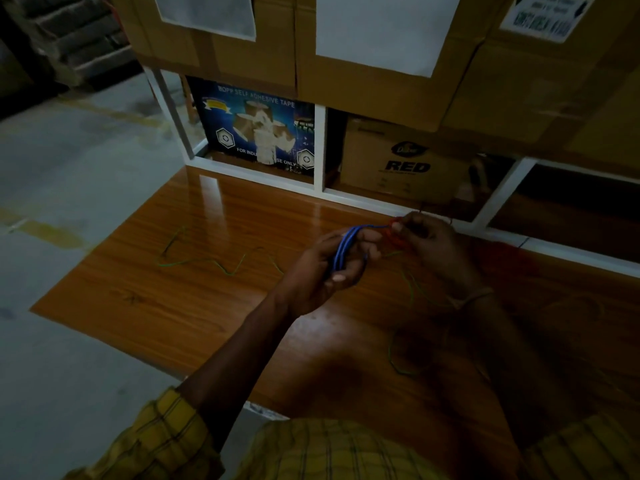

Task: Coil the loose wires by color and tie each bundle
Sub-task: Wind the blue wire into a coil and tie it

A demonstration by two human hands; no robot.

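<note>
A: Hands?
B: Left hand (329,268): raised above the counter (145,292), fingers curled round a blue wire coil (346,249) of several loops. Right hand (431,245): just beside the left, fingertips pinching the blue wire's end where it leaves the coil, close against something red (398,237).

A: Red item?
B: Red wire, apparently bunched under the right fingers; too dark to say whether held or only touched.

A: Other wires?
B: Green wire (221,265): loose, lying in zigzag bends on the counter left of the hands. More green strands (412,289) trailing below and between the wrists, looping toward the near edge; whether 1 piece with the zigzag or a separate one, cannot tell.

A: Surroundings?
B: Counter: glossy wood grain. Behind it, white-framed shelf (320,150) with 2 visible items: blue box printed "SELF ADHESIVE TAPE" (256,126), left bay; brown carton marked "RED" (405,161), next bay. Large cardboard boxes (381,84) stacked above, with white labels. Grey floor (69,188) at left. Yellow checked sleeves (166,441) at bottom; thin bracelet (474,297) on the right wrist.
</note>
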